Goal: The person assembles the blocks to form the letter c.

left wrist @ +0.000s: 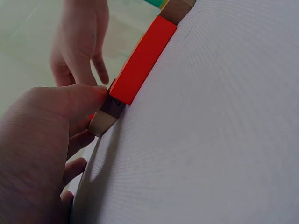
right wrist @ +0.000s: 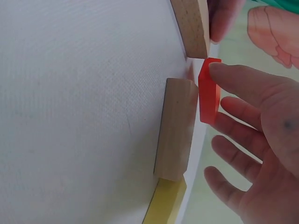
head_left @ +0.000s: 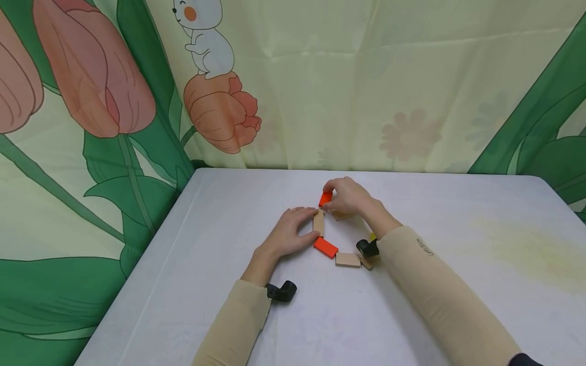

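Observation:
Several small rectangular blocks form a ring on the white table. My left hand (head_left: pixel 288 233) is at the ring's left side, its thumb and fingertips pinching a plain wooden block (head_left: pixel 318 223) at its two ends. Across the far side, my right hand (head_left: pixel 349 196) pinches a red block (head_left: pixel 325 199) between thumb and fingers, right by the far end of that wooden block. In the right wrist view the red block (right wrist: pixel 209 95) stands close beside another wooden block (right wrist: pixel 176 128). A second red block (left wrist: pixel 145 60) lies by my left thumb, touching the held wooden block.
At the near side of the ring lie a wooden block (head_left: pixel 348 260) and another (head_left: pixel 368 263), partly under the right wrist camera (head_left: pixel 368 248). A yellow block (right wrist: pixel 166 205) sits on the right, mostly hidden by my sleeve in the head view. A printed curtain (head_left: pixel 343 101) hangs behind the table.

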A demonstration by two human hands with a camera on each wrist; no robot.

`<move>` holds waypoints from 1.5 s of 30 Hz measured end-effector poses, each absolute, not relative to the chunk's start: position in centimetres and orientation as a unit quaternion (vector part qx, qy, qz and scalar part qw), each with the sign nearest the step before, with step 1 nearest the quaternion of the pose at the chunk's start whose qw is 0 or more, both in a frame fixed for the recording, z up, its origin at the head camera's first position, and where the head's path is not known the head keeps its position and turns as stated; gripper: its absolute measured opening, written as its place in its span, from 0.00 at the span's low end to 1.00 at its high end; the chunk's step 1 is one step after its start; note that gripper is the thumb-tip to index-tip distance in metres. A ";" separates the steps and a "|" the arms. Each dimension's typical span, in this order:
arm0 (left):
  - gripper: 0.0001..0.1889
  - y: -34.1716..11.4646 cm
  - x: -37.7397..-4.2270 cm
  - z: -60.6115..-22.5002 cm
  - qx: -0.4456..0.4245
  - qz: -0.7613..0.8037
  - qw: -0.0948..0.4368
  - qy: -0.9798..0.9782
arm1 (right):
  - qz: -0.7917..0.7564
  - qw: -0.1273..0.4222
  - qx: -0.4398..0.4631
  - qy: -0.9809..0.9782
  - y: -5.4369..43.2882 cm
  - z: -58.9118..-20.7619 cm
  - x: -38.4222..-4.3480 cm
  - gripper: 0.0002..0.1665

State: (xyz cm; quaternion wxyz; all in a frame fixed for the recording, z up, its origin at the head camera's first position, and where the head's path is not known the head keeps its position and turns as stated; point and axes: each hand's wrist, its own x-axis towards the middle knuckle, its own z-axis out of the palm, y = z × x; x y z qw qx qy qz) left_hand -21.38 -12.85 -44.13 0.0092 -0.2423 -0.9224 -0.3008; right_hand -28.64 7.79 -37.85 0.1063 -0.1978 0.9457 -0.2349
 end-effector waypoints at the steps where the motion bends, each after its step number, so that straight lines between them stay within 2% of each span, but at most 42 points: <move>1: 0.31 -12.8 -21.4 -44.1 -0.243 -0.301 0.009 -0.922 | -0.232 0.108 -0.198 0.946 7.8 -38.0 -28.7 0.24; 19: 0.31 -12.9 -21.4 -44.1 -0.242 -0.300 0.007 -0.923 | -0.225 0.119 -0.226 0.940 8.3 -38.0 -29.1 0.28; 26: 0.32 -12.8 -21.5 -44.2 -0.240 -0.296 0.004 -0.925 | -0.240 0.140 -0.244 0.929 9.1 -37.7 -29.5 0.28; 45: 0.31 -12.8 -21.6 -44.2 -0.243 -0.297 0.007 -0.923 | -0.217 0.150 -0.271 0.926 9.2 -37.8 -29.9 0.24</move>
